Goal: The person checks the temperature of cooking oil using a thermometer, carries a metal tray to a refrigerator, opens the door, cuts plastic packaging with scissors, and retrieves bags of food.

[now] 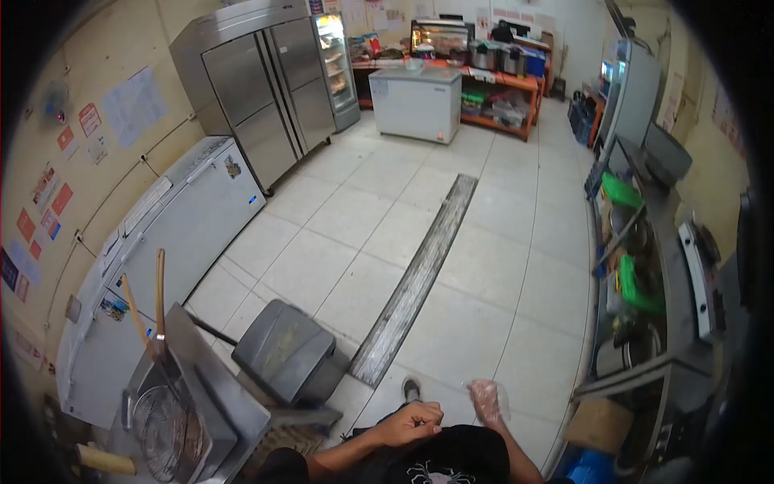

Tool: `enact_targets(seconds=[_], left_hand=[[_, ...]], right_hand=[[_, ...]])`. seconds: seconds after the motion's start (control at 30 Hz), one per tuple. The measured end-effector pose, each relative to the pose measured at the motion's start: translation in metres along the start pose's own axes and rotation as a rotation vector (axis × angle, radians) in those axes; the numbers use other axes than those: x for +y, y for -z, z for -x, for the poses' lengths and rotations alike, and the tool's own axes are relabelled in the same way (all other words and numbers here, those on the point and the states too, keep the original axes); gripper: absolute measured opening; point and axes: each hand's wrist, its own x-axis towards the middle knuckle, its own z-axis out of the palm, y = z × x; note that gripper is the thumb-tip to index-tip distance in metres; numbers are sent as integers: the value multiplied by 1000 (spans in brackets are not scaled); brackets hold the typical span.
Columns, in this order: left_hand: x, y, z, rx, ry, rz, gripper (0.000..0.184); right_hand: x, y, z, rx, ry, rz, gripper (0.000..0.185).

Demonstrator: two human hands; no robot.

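My left hand (pixel 413 423) is bare and held in front of my black shirt. Its fingers are curled closed, and nothing shows in them. To the right, my right hand (pixel 485 401) hangs beside my body inside a loose, clear plastic glove (pixel 501 398). The plastic and some blur hide how its fingers lie. Neither hand touches any equipment. Nearest on the left is a grey lidded bin (pixel 286 351). Beyond it stands a steel fryer-like unit (pixel 214 411) with a round wire basket (pixel 157 431) and long wooden handles (pixel 160 294).
White chest freezers (pixel 185 218) and a steel upright refrigerator (pixel 258 89) line the left wall. A smaller white freezer (pixel 415 105) stands ahead, before an orange counter (pixel 528 85). A floor drain grate (pixel 419 278) runs forward. Steel shelving (pixel 645 375) with a stove (pixel 700 278) borders the right.
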Motion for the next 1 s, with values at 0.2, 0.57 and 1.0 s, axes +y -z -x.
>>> enact_targets(seconds=[0.2, 0.57, 1.0], left_hand=[[-99, 130, -57, 180, 205, -53, 35], [-21, 264, -179, -80, -143, -45, 37], [-116, 452, -301, 295, 359, -38, 39]], right_hand=[[-153, -11, -109, -306, 229, 93, 31], [-91, -55, -321, -60, 124, 8, 34], [-159, -84, -574, -571, 215, -155, 28]])
